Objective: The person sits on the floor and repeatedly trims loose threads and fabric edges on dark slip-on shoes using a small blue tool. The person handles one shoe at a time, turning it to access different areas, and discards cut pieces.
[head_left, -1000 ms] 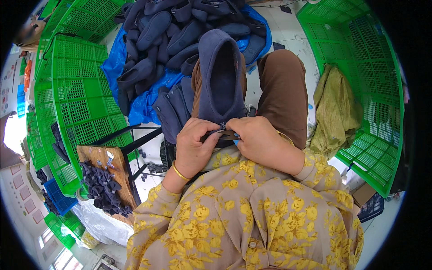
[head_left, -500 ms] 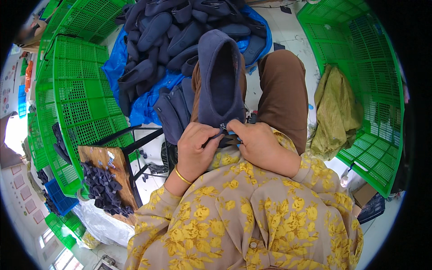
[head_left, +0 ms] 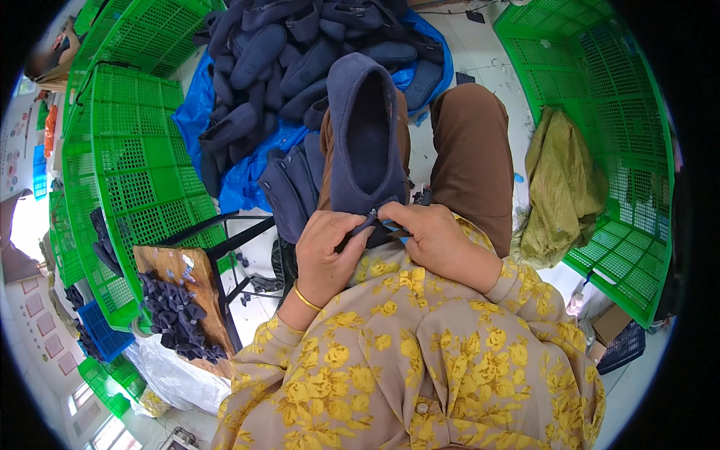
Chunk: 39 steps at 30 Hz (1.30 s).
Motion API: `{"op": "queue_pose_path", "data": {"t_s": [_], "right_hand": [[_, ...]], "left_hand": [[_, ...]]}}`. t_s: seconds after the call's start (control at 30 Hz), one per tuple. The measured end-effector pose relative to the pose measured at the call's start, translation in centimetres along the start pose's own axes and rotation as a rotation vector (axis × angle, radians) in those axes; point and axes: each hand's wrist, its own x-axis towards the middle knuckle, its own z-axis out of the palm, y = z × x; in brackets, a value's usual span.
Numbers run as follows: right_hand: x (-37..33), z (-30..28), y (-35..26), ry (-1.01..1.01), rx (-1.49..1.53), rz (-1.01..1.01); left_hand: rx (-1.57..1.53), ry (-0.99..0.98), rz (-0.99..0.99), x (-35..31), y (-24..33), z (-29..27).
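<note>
A navy slipper [head_left: 346, 135] rests on my left thigh with its opening facing up and its toe pointing away from me. My left hand [head_left: 328, 244] pinches the slipper's near end, where a small dark fabric bit shows between thumb and forefinger. My right hand [head_left: 439, 238] is closed round small snips [head_left: 399, 232], whose dark blades and a bit of blue show under the fingers. Its forefinger and thumb meet the slipper's edge close to the left fingertips. The palm covers most of the snips.
Navy slippers [head_left: 300, 67] are heaped on a blue plastic sheet [head_left: 236, 187] ahead. More slippers [head_left: 289, 184] stand beside my left leg. Dark fabric bows [head_left: 176, 315] lie on a wooden stool [head_left: 161, 262] at left. Green crates [head_left: 142, 172] flank me, with an olive cloth [head_left: 562, 187] at right.
My right hand has shifted slightly, and the snips' blades have turned and are now partly hidden below the fingers. The left hand keeps its pinch, and the slipper has barely moved.
</note>
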Motion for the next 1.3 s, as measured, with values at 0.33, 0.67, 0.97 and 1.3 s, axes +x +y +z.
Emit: {"op": "queue_pose_path", "data": {"t_s": [0.33, 0.67, 0.97, 1.3], "right_hand": [[0.7, 0.9, 0.4, 0.02, 0.133, 0.017], [1.7, 0.5, 0.0, -0.028, 0.236, -0.046], [3.3, -1.2, -0.6, -0.249, 0.111, 0.055], [4.0, 0.0, -1.0, 0.176, -0.537, -0.513]], "left_hand": [[-0.042, -0.009, 0.057, -0.2, -0.3, 0.2], [-0.052, 0.032, 0.08, -0.8, -1.2, 0.9], [-0.046, 0.027, 0.065, -1.2, -0.9, 0.8], [-0.02, 0.007, 0.075, -1.2, -1.2, 0.7]]}}
